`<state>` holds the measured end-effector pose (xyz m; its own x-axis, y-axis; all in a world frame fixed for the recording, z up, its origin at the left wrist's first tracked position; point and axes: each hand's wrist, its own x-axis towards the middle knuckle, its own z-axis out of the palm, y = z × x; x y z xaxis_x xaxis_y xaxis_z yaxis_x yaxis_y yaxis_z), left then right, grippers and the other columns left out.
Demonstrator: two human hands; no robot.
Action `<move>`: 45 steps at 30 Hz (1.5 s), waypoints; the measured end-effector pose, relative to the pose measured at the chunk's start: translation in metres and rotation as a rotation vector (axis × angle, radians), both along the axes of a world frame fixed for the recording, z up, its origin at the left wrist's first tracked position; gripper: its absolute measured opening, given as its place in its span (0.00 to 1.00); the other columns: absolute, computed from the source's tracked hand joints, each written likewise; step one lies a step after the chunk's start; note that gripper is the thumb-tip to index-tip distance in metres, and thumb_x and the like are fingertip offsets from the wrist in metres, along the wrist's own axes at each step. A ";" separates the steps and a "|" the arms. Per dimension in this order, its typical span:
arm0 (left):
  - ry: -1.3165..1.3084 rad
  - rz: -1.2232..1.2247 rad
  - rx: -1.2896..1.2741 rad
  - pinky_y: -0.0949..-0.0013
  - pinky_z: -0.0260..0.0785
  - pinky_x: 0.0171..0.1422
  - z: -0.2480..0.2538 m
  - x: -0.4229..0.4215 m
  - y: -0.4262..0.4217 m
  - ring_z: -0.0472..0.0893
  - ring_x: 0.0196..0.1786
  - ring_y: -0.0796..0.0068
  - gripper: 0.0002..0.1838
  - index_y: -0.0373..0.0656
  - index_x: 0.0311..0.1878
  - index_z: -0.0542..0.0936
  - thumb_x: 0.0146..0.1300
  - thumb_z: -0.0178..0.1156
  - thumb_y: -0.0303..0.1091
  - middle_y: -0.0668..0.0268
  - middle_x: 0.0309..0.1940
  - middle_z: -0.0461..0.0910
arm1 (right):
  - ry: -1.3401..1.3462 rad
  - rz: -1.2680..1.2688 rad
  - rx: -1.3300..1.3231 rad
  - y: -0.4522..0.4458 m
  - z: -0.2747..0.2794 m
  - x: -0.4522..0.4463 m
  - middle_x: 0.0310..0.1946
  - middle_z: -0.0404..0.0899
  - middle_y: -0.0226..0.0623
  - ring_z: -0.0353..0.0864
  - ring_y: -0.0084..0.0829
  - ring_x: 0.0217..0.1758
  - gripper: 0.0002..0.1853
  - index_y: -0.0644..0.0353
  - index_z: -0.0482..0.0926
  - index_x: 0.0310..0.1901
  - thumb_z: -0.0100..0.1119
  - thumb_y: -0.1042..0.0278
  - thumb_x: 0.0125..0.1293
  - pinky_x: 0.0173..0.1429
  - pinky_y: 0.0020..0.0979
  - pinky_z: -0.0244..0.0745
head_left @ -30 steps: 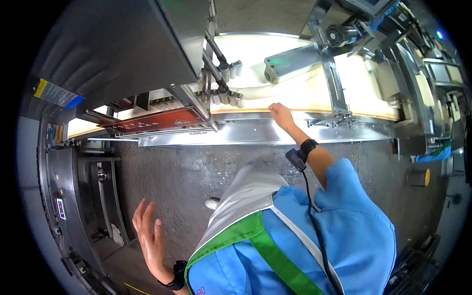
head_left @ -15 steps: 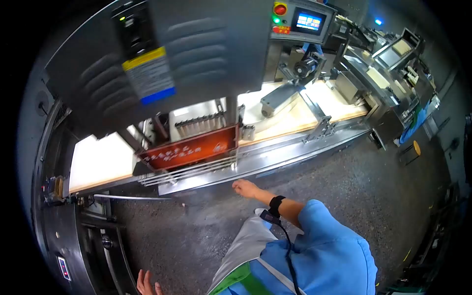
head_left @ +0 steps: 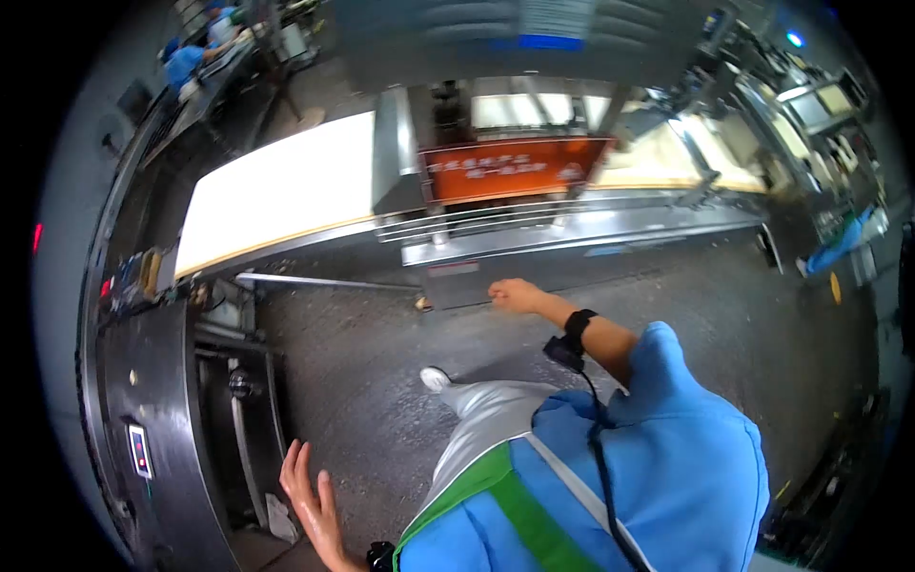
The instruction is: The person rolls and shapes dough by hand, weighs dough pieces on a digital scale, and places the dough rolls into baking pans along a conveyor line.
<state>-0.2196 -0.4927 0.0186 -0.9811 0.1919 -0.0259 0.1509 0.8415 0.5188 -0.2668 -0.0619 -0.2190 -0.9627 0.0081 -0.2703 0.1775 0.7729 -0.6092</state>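
My left hand (head_left: 313,496) is at the lower left with its fingers spread and nothing in it. It is nearest the dark metal cabinet (head_left: 162,410) but apart from it. My right hand (head_left: 516,296) hangs in the air in front of the steel side panel of the conveyor machine (head_left: 591,257), its fingers curled in and no object showing in them. A black strap with a small device (head_left: 572,341) is around my right forearm, and a cable runs down from it.
A white conveyor belt (head_left: 286,181) runs left of the machine's orange-red sign (head_left: 515,170). Below it a metal bar (head_left: 329,283) spans low above the grey floor (head_left: 372,381). Co-workers in blue (head_left: 186,65) stand at the far upper left. More machinery (head_left: 810,124) is at the right.
The view has swung left, showing more belt and the co-workers. My left hand has come further into view, fingers spread. One white shoe now shows ahead of my legs.
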 end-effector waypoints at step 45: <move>-0.035 -0.348 0.177 0.65 0.53 0.59 -0.012 -0.485 -0.276 0.65 0.56 0.61 0.17 0.38 0.51 0.69 0.58 0.45 0.31 0.57 0.51 0.68 | 0.180 -0.364 -0.083 -0.314 0.015 -0.301 0.31 0.72 0.43 0.72 0.40 0.37 0.15 0.61 0.70 0.43 0.53 0.65 0.53 0.40 0.35 0.67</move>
<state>-0.7048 -0.7689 0.0064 -0.8558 0.5173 0.0056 0.3913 0.6402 0.6610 -0.5678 -0.3764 -0.2038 -0.9330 0.3418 -0.1124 0.3152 0.6260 -0.7133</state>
